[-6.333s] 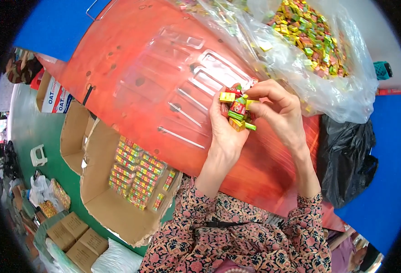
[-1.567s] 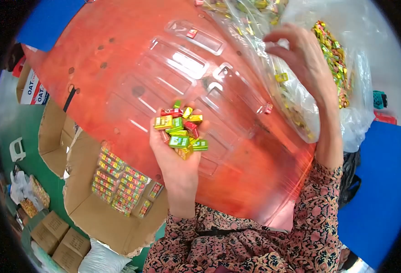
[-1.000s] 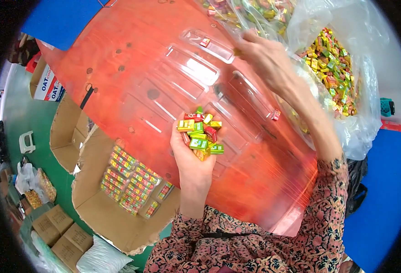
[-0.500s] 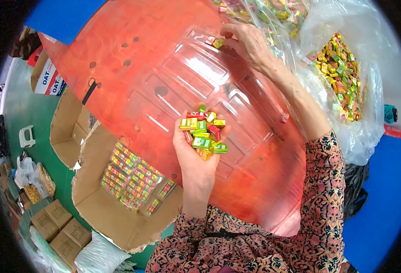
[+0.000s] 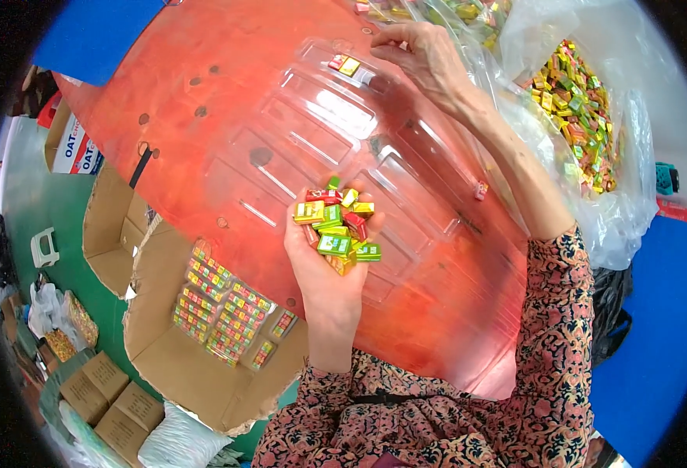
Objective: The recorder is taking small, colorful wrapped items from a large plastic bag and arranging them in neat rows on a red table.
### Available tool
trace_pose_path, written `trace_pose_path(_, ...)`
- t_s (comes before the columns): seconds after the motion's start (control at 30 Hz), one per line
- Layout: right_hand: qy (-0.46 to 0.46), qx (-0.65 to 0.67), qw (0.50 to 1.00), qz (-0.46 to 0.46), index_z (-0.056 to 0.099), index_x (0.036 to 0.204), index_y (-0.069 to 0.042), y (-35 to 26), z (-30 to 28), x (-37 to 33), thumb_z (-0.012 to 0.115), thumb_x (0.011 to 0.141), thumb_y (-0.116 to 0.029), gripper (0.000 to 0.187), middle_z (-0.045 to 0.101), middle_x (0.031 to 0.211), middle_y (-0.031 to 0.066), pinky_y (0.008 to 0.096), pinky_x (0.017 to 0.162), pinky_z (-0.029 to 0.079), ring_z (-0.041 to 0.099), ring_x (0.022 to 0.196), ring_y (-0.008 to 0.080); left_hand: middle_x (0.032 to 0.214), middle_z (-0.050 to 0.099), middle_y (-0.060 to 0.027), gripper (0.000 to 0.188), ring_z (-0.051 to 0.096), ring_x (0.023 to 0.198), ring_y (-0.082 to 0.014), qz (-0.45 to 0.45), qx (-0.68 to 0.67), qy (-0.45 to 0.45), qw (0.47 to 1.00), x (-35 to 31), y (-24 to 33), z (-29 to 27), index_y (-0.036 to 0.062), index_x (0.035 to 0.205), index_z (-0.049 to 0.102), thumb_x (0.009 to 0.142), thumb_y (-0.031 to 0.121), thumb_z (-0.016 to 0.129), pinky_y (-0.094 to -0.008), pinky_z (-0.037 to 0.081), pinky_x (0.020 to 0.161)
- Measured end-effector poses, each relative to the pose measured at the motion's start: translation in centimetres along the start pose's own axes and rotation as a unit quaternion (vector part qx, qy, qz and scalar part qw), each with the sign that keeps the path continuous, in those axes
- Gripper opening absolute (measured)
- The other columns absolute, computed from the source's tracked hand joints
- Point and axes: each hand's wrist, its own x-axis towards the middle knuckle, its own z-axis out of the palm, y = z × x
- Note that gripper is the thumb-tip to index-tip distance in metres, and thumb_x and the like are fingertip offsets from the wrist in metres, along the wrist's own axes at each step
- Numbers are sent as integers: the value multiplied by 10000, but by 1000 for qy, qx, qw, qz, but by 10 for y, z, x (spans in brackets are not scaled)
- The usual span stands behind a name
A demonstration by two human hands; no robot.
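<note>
In my cupped left hand [image 5: 324, 288] lies a heap of small wrapped candies [image 5: 333, 218], red, yellow and green. The hand is over the near part of a clear plastic tray [image 5: 320, 148] with several long compartments. At the tray's far end, a red candy [image 5: 337, 61] and a yellow candy [image 5: 350, 66] lie side by side in a compartment. A pale, blurred piece [image 5: 364, 76] is next to them. Just beyond that compartment, my right hand [image 5: 425, 58] hovers with bent fingers slightly apart and nothing visible between them.
The tray rests on a red tabletop [image 5: 180, 148]. A clear bag [image 5: 632, 226] of loose candies stands to the right; another bag is at the far edge. At lower left, an open cardboard box [image 5: 156, 343] contains filled candy trays [image 5: 238, 324]. One stray candy [image 5: 481, 189] lies right of the tray.
My right hand has lifted slightly away from the far compartment. A pale piece now shows beside the red and yellow candies there. The left hand still holds its heap.
</note>
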Motion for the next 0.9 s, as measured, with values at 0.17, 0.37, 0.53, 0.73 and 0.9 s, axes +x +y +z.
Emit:
trace_pose_path(0.17,-110,42,984,136,617,876,14,-18,-43,-22,616,789,-170,203,563,655,34,242,559,411,491,620,84,973,597,-145,356,598,844,-245,-11,-26,-38,999,-1,1,-4,66,1062,531,896,343,381,-368,525,705)
trace_pose_path(0.37,-215,-46,970,102,594,900,16,-37,-91,-95,616,757,-125,202,575,733,81,293,570,431,551,661,176,1009,581,-143,391,582,905,-254,-2,-32,-62,998,0,4,-9,47,1110,508,905,354,381,-348,522,744)
trace_pose_path(0.53,-175,-176,969,18,500,877,19,-45,-91,-151,533,721,-32,167,509,868,176,401,592,414,531,718,341,1020,579,-137,388,581,917,-253,14,-18,-47,999,0,0,-10,43,1135,496,908,338,386,-349,514,756)
trace_pose_path(0.73,-226,-163,954,108,429,795,16,-40,-85,-162,440,761,-40,66,443,803,196,442,598,393,498,713,385,1001,593,-133,382,590,900,-240,7,-8,-31,999,-3,-5,-5,54,1121,510,899,344,400,-349,509,752)
trace_pose_path(0.9,-221,-158,958,93,475,890,5,-57,-100,-149,544,730,-34,179,489,879,177,405,630,416,517,761,352,1000,587,-119,329,588,886,-206,-1,12,-9,1000,-4,-2,-1,74,1076,514,913,317,364,-357,507,749)
